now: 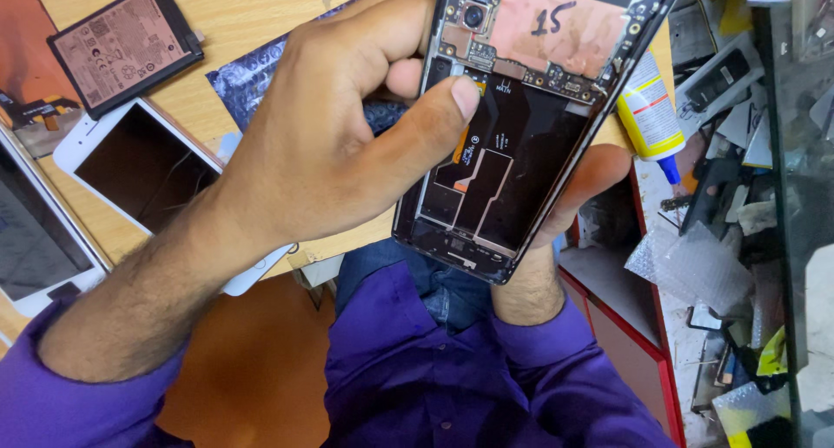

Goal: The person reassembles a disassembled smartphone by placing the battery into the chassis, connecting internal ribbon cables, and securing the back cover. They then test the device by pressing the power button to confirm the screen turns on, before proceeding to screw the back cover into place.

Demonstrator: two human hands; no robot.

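An opened phone with its back cover off is held tilted above my lap, showing black shielding, an orange flex strip and a copper-coloured patch near the camera. My right hand supports it from underneath, with a fingertip showing past its right edge. My left hand is curled into a fist at the phone's left edge. Its thumb presses inside the frame by the orange flex strip, and its fingers fold against the edge. What the fingertips pinch is hidden.
On the wooden table lie a black battery, a white phone face up, another white device and a bubble-wrap bag. A glue bottle points down at right, above a red-edged shelf cluttered with parts.
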